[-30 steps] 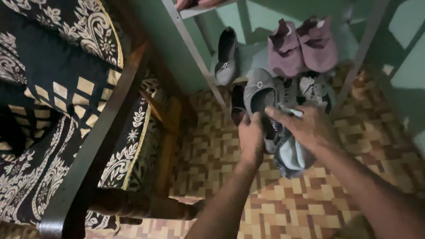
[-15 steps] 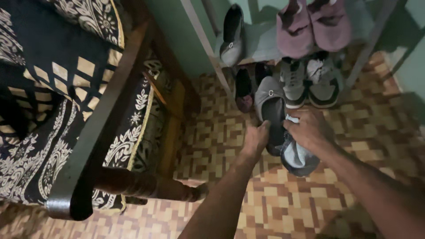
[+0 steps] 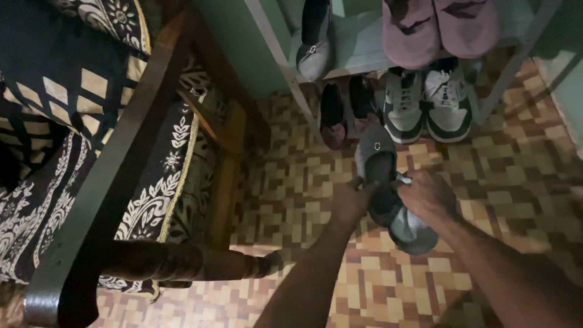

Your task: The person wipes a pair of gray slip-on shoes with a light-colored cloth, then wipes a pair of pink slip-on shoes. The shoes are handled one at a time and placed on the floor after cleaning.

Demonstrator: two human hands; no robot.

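**Grey shoe held in both hands before the shoe rack**

A wooden chair (image 3: 109, 182) with black patterned cushions fills the left side, standing on a brown checkered floor (image 3: 291, 182). At the top, a metal shoe rack (image 3: 364, 54) carries a pair of mauve shoes (image 3: 437, 27); grey-and-white sneakers (image 3: 428, 103) sit beneath it. Low in the middle, above the floor, the left hand (image 3: 351, 203) curls round the grey shoe (image 3: 379, 173) at its side, while the right hand (image 3: 428, 197) closes on a grey cloth (image 3: 410, 228) pressed against that shoe
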